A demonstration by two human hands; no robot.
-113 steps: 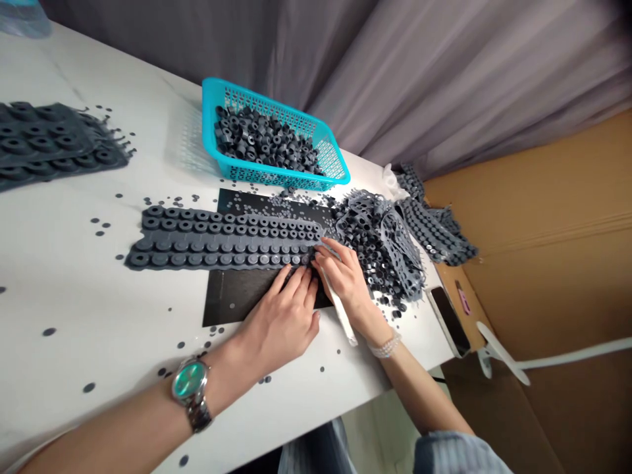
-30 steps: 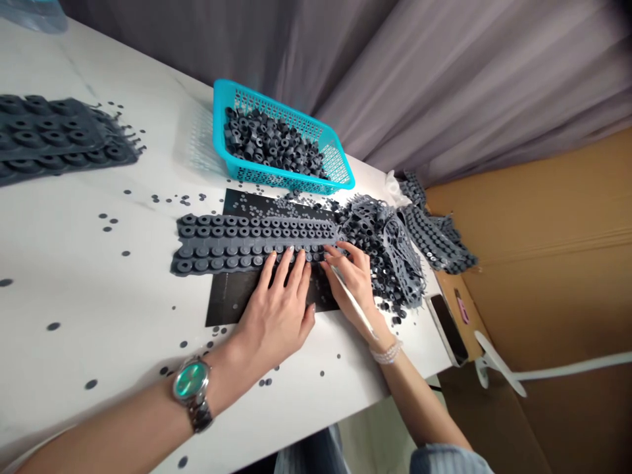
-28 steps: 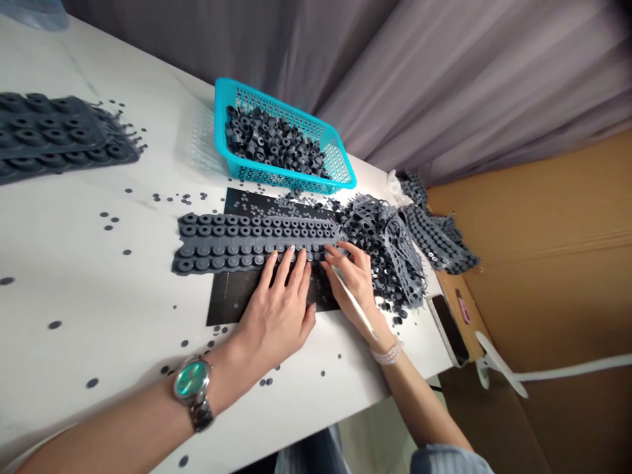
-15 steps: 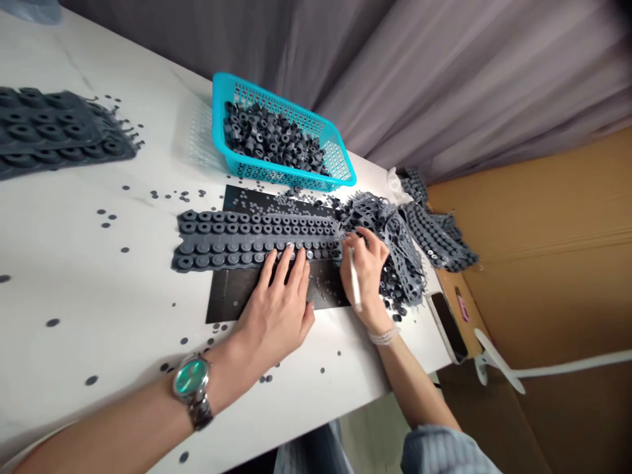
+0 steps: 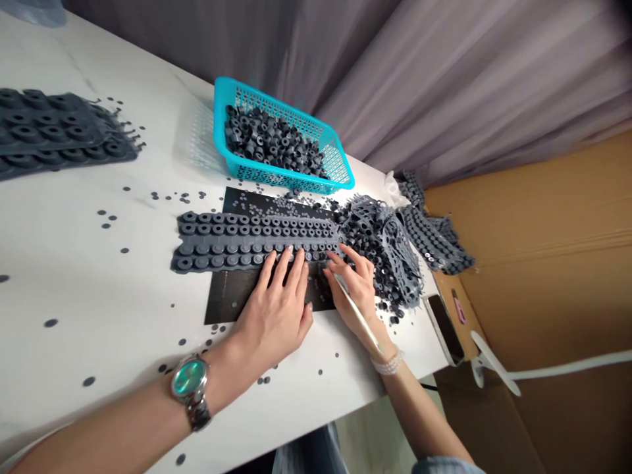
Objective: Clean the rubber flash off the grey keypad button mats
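Note:
A dark grey rubber sheet (image 5: 222, 238) with rows of raised ring-shaped parts lies across a black mat (image 5: 227, 299). My left hand (image 5: 276, 299) rests flat on its near edge, fingers stretched out. My right hand (image 5: 353, 283) is closed round a thin white pen-like tool (image 5: 359, 314), its fingertips at the sheet's right end. The tool's tip is hidden by the fingers. Just beyond that hand lies a heap of loose rings and perforated rubber scraps (image 5: 402, 247).
A turquoise basket (image 5: 284, 174) of loose rubber rings stands behind the sheet. More moulded sheets (image 5: 54, 128) lie at the left, others (image 5: 434, 237) at the right. Small dark discs dot the white table (image 5: 148, 276). A phone (image 5: 444, 329) and a white clamp (image 5: 494, 368) are at the right edge.
My right hand has moved left and slightly nearer, onto the right end of the sheet, and the white tool has tilted. My left hand stays in place on the sheet.

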